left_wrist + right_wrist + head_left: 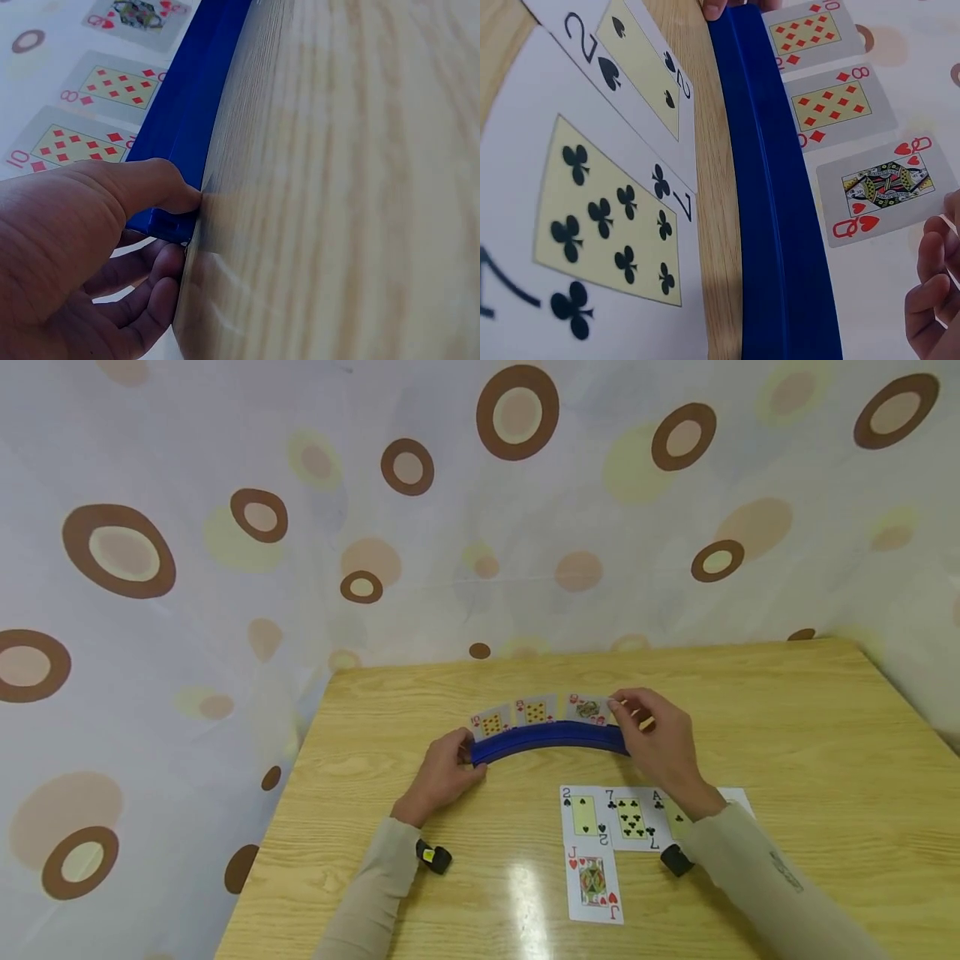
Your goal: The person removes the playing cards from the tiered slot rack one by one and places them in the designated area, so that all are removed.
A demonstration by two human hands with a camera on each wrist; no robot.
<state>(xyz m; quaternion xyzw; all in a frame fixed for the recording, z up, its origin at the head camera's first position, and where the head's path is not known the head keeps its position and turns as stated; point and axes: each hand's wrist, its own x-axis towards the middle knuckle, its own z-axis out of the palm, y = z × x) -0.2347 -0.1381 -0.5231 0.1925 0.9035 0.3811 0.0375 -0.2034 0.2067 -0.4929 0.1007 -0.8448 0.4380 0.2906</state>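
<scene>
A curved blue playing card holder (551,737) stands on the table. My left hand (442,777) grips its left end, thumb in front and fingers behind, as the left wrist view shows. In the holder stand the ten of diamonds (491,724) and the eight of diamonds (536,710). To their right, my right hand (663,739) pinches the queen of hearts (587,709) by its upper right corner. In the right wrist view the queen (889,191) shows nearly whole, its lower edge close to the holder; whether it sits in the slot is unclear.
Face up in front of the holder lie the two of spades (583,817), the seven of clubs (632,818) and an ace (677,817) partly under the right forearm. The jack of hearts (592,885) lies below the two. A patterned wall covering (450,527) borders the wooden table (375,718).
</scene>
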